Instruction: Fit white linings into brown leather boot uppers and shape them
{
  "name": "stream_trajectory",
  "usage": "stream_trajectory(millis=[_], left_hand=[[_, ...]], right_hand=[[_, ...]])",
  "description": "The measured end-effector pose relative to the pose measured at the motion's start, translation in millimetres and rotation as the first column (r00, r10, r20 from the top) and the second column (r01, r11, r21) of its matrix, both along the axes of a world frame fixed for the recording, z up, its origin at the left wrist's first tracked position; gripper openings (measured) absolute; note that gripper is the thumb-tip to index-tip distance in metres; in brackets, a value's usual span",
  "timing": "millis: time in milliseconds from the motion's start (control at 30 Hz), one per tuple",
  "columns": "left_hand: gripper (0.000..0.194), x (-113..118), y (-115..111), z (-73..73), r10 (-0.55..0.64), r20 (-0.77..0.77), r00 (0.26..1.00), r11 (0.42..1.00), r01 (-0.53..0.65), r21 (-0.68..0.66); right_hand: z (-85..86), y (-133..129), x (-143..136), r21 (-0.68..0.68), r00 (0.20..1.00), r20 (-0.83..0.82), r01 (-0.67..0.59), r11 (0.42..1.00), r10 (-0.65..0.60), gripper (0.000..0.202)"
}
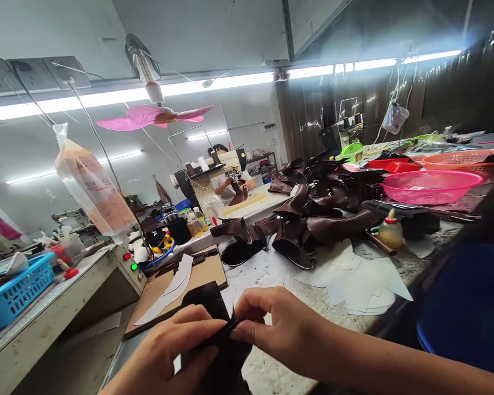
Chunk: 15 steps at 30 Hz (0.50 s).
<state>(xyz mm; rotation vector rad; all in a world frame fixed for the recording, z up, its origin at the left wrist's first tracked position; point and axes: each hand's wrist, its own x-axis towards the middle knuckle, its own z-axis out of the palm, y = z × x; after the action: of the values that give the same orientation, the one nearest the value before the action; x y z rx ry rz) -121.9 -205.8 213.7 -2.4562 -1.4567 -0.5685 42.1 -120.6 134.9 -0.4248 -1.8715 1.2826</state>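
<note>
Both of my hands are on a dark leather piece (226,365) held up over the near edge of the worktable. My left hand (177,345) grips it from the left, fingers laid along its upper edge and thumb below. With thumb and forefinger, my right hand (271,318) pinches the same edge, close to the left fingertips. The lower part of the piece runs out of view. Beyond it lie a brown board (209,269) and white curved paper strips (173,296).
Brown leather boot uppers (296,241) are heaped on the worktable (267,362). White sheets (366,285), a glue bottle (390,230) and a pink basket (432,186) stand right. A blue basket (20,291) is left; a pink fan (152,115) hangs above. A person (234,184) works at a sewing machine (209,181).
</note>
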Motion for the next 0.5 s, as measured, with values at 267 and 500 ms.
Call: stream_trajectory(millis=[267, 500], left_hand=[[0.01, 14, -1, -7.5, 0.174, 0.1, 0.98, 0.985, -0.175, -0.004], [0.004, 4, 2, -10.2, 0.126, 0.062, 0.99, 0.99, -0.129, 0.059]], right_hand=[[-0.5, -6, -3, -0.057, 0.992, -0.127, -0.011, 0.998, 0.004, 0.032], [-3.0, 6, -8, -0.239, 0.945, -0.205, -0.303, 0.923, 0.257, 0.016]])
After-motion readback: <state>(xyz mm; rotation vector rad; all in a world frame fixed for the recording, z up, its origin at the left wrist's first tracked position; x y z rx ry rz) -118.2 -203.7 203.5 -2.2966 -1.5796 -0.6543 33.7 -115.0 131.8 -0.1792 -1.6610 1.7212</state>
